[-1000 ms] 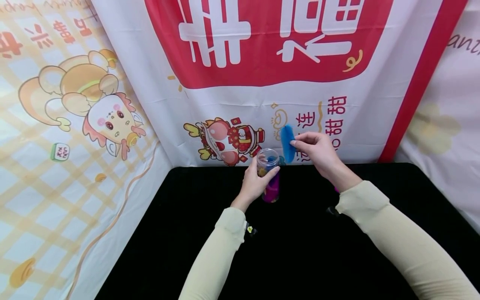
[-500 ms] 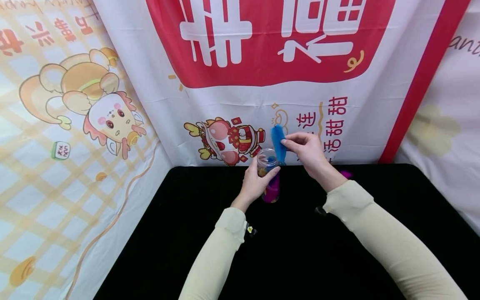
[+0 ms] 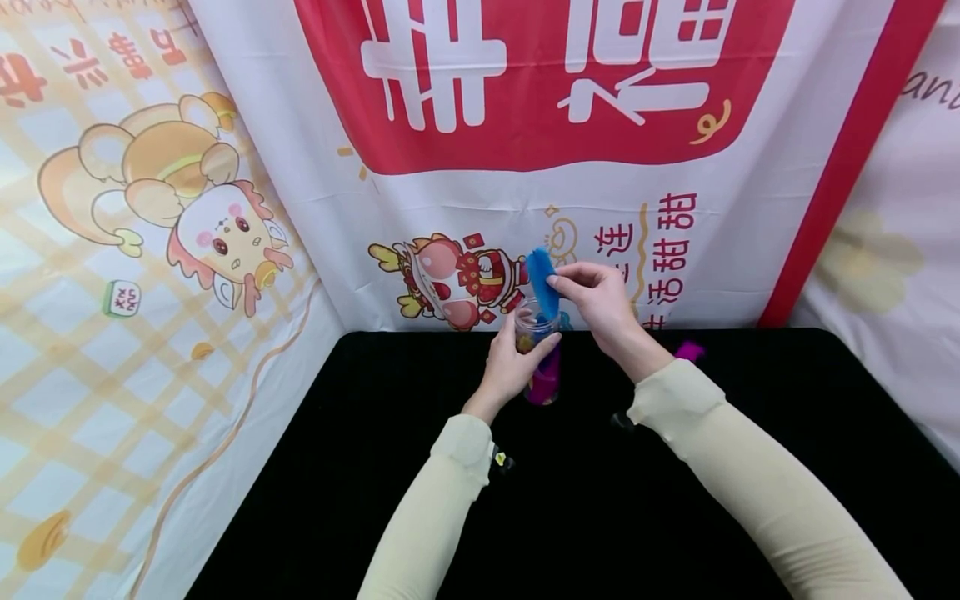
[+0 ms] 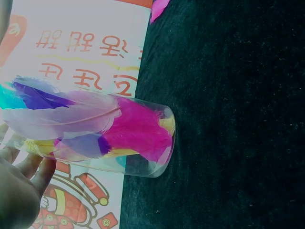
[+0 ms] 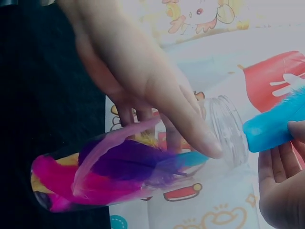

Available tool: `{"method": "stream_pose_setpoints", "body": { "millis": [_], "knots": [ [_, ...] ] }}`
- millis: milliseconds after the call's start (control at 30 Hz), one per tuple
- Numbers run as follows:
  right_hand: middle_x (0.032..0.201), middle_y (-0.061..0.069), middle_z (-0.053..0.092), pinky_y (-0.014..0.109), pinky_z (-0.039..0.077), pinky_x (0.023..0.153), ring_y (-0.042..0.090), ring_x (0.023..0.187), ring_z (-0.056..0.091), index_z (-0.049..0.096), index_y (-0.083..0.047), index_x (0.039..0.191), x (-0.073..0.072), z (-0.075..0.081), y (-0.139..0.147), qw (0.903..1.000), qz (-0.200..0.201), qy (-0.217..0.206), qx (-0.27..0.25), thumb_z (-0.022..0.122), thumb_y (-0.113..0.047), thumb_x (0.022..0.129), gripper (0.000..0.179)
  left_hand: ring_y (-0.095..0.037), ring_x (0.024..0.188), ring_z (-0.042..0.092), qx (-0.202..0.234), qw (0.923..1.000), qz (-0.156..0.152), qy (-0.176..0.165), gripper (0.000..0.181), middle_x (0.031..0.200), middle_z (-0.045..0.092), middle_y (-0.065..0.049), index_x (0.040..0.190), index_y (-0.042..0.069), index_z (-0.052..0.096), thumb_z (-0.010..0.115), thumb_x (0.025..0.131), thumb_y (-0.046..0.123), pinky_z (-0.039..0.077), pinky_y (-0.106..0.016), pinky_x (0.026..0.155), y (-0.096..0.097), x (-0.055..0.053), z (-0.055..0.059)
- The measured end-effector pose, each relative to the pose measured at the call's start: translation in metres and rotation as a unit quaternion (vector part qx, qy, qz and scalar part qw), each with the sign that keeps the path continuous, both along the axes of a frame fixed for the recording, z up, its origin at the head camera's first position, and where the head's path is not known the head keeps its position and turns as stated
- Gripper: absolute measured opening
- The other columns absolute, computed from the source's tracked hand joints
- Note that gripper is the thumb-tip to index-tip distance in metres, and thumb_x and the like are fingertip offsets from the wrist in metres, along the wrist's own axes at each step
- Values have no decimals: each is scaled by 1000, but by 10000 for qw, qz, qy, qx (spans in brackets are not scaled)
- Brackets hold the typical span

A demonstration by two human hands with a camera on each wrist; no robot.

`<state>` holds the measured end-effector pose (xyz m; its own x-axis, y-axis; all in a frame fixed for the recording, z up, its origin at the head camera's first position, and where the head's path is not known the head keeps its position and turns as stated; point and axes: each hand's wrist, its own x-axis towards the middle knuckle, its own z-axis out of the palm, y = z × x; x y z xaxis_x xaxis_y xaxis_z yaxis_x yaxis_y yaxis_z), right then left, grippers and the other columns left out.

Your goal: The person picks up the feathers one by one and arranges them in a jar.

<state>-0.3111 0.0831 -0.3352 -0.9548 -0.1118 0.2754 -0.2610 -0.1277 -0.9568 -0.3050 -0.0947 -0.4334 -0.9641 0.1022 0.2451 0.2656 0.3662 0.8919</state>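
Observation:
A clear, open-mouthed jar (image 3: 542, 385) stands upright on the black table, holding several feathers (image 5: 119, 167) in pink, purple, yellow and blue. My left hand (image 3: 506, 367) grips it near the top, thumb on the near side and fingers behind. Between the thumb and fingers of my right hand (image 3: 600, 304) a bright blue feather (image 3: 542, 279) is pinched. Its lower end is right at the jar's mouth, as the right wrist view also shows. In the left wrist view the lower part of the jar shows pink and pale purple feathers pressed against its wall.
A magenta feather (image 3: 689, 351) lies on the black table (image 3: 600, 500) to the right, near the back edge. Behind the table hangs a white and red printed cloth (image 3: 450, 192). A checked, patterned cloth (image 3: 150, 358) covers the left side.
My right hand has moved left with the blue feather, from beside the jar to over its mouth. The magenta feather has come into view behind the right wrist. My left hand and the jar stay put.

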Motion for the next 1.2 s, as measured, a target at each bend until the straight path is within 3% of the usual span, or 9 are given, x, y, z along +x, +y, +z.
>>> {"method": "stream_pose_setpoints", "body": {
  "millis": [167, 333, 667, 833, 1200],
  "knots": [
    [94, -6, 73, 31, 51, 89, 13, 97, 65, 75, 1, 111, 2, -5, 0, 9994, -98, -112, 317, 77, -17, 94, 25, -14, 126, 57, -6, 10000, 21, 25, 74, 140, 58, 2, 150, 31, 39, 67, 90, 66, 47, -43, 106, 0, 1, 0],
    [93, -5, 72, 26, 50, 80, 11, 91, 64, 74, 3, 111, 3, -13, 4, 9976, -160, 12, 678, 77, -18, 94, 27, -16, 128, 56, -56, 9999, 57, 64, 77, 141, 57, 1, 151, 28, 39, 67, 90, 67, 47, -45, 107, 0, 1, 0],
    [101, 13, 74, 26, 52, 76, 16, 90, 65, 76, 0, 104, 5, -24, 12, 9848, -132, 496, 1661, 76, -15, 93, 19, -16, 126, 57, -182, 9997, 120, 103, 75, 140, 58, 1, 149, 28, 40, 68, 90, 65, 47, -44, 106, 1, 1, 0],
    [100, 14, 74, 27, 52, 76, 19, 90, 65, 76, -1, 101, 2, -23, 9, 9826, -254, 653, 1721, 77, -17, 92, 18, -15, 126, 57, -183, 9997, 90, 128, 74, 140, 58, 2, 149, 28, 40, 68, 91, 64, 47, -44, 106, 1, 0, -1],
    [99, 14, 74, 25, 53, 75, 16, 88, 65, 76, 0, 104, -1, -26, 0, 9866, -276, 590, 1498, 76, -15, 93, 19, -14, 124, 58, -140, 9998, 25, 138, 77, 141, 58, 4, 153, 32, 36, 68, 90, 64, 48, -44, 104, 1, 1, 0]
  ]
}}
